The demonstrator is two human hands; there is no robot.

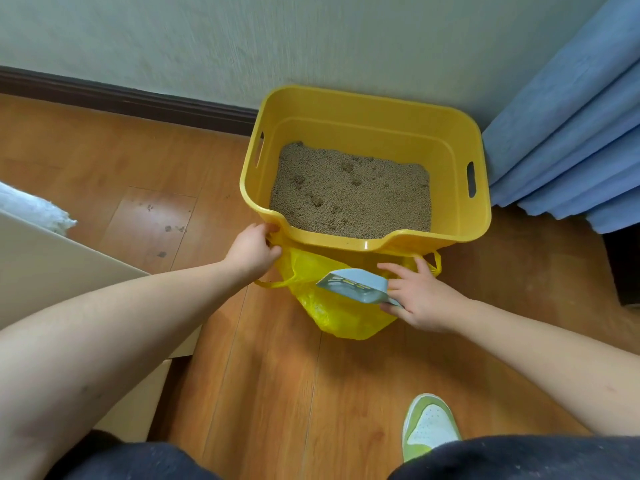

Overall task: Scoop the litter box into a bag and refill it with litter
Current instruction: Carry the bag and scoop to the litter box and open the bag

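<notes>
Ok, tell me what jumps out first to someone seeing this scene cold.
The bright yellow litter box against the wall, holding brown litter. Right in front of it on the wood floor lies a yellow bag. The left hand pinches its edge, and the right hand holds a grey scoop over it.

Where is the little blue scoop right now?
In the head view, the blue scoop is low and a bit right of center, held in the right hand over the yellow bag, just in front of the yellow litter box.
</notes>
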